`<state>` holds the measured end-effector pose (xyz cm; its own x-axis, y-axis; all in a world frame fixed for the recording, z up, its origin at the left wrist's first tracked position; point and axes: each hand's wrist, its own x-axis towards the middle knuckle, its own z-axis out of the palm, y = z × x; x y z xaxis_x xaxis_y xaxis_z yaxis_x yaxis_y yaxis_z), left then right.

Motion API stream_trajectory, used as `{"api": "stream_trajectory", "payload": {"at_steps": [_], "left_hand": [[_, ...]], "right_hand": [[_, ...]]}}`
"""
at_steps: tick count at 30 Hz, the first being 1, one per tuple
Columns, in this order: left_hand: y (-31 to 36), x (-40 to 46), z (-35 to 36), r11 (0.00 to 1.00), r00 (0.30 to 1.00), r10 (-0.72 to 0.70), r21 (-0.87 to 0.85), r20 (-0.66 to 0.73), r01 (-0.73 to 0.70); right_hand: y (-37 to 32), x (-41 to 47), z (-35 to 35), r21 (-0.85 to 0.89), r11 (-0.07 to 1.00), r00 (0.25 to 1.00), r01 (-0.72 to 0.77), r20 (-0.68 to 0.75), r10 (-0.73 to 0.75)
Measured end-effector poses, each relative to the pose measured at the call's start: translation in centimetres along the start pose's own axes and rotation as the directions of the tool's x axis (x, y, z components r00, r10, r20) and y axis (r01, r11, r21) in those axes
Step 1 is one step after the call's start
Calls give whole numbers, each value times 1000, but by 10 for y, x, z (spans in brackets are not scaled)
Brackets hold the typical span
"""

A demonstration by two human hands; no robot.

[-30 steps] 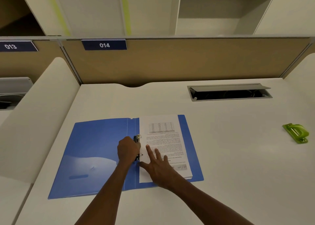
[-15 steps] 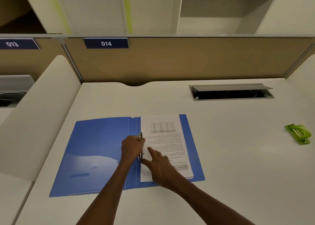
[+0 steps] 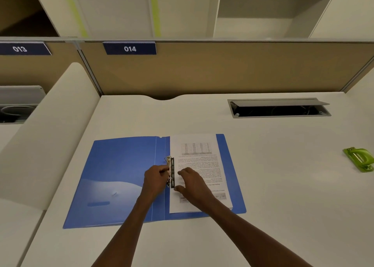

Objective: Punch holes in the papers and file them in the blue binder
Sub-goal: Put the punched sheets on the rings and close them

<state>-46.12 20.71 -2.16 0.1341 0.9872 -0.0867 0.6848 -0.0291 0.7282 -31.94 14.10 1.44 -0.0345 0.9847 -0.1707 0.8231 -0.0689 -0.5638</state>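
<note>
Lying open on the worktop (image 3: 263, 185), the blue binder (image 3: 121, 175) is showing its bare inside cover left of the ring mechanism (image 3: 171, 172), which I am taking as the landmark. Pressing in just left of that mechanism, the left hand (image 3: 155, 178) is closing its fingers on a metal part of it, though whether that is a ring or a lever cannot be told. Sitting just right of the mechanism, the papers (image 3: 199, 173) are lying as a squared stack on the binder's other cover, their inner edge meeting the rings. The right hand (image 3: 191, 182) is resting on that stack, fingers spread and clamped on nothing, holding the sheets down near the mechanism. Far to the right of the mechanism, well apart from the binder, a green hole punch (image 3: 359, 159) is sitting unused.

The risk, as I judge it, is in the rings: if they are snapping shut while a punched hole is sitting off its prong, the sheet could be tearing or creasing. A fingertip lingering beside the rings could also be getting pinched. Easing the right hand's pressure too soon could be letting the stack slide out of line.
</note>
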Motion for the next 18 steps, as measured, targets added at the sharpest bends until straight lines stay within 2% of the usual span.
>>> {"api": "stream_trajectory", "payload": {"at_steps": [6, 10, 18], "left_hand": [[-11, -13, 4, 997, 998, 65, -35, -8, -65], [-20, -20, 9, 992, 995, 100, -73, -17, -101], [-18, -24, 11, 990, 995, 66, -120, -72, -74]], "right_hand": [[-2, 12, 5, -232, 973, 997, 11, 73, 6], [-3, 16, 9, -302, 953, 1000, 22, 18, -17], [-5, 22, 14, -373, 927, 994, 38, -78, -72]]}}
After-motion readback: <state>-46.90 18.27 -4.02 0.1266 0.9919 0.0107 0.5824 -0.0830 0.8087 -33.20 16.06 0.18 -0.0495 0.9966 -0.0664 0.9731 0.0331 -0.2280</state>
